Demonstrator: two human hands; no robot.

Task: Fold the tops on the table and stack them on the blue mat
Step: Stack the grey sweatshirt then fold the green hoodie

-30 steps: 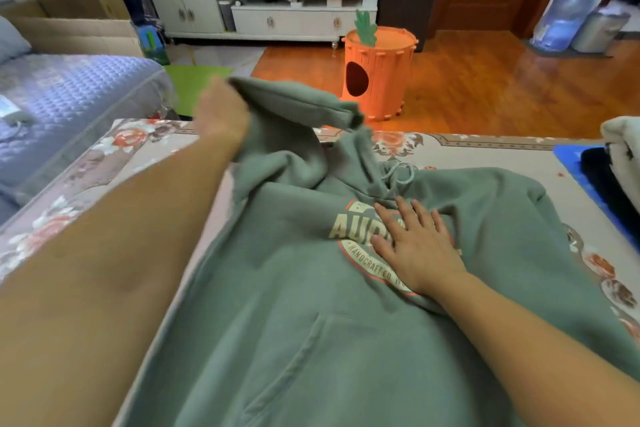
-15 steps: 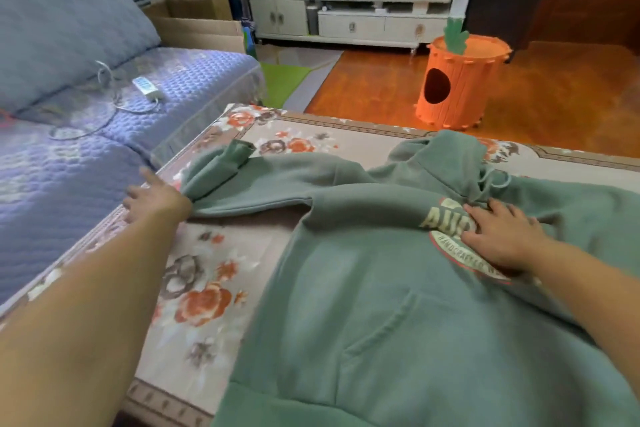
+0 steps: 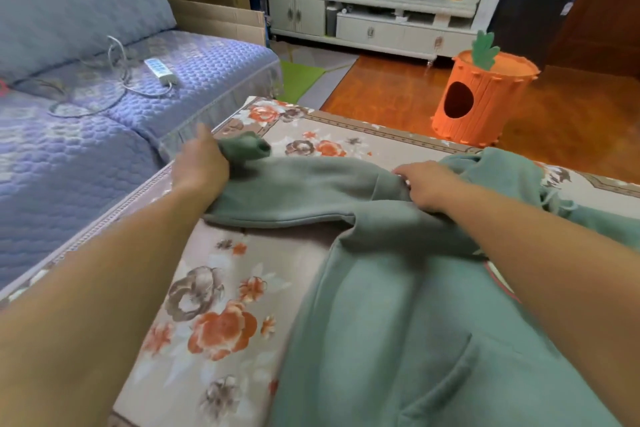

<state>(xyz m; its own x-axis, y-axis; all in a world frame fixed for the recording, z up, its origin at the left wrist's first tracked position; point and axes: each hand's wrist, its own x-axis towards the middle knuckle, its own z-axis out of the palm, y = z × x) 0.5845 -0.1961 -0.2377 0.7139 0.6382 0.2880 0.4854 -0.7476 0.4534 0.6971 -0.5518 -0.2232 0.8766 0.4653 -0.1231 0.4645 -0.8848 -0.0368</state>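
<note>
The hoodie's sleeve [image 3: 298, 191] runs toward the table's left edge [image 3: 145, 191], left hand [image 3: 201, 163] gripping its cuff, right hand [image 3: 427, 185] pinching the shoulder.

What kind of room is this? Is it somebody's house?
Most likely a living room in a home. There is a sofa with a quilted purple cover, a low white cabinet against the far wall, and an orange carrot-shaped pet house on the wooden floor.

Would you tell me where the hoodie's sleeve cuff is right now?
In the head view, the cuff lies at the table's far left corner, beside the left hand and near the sofa.
</note>
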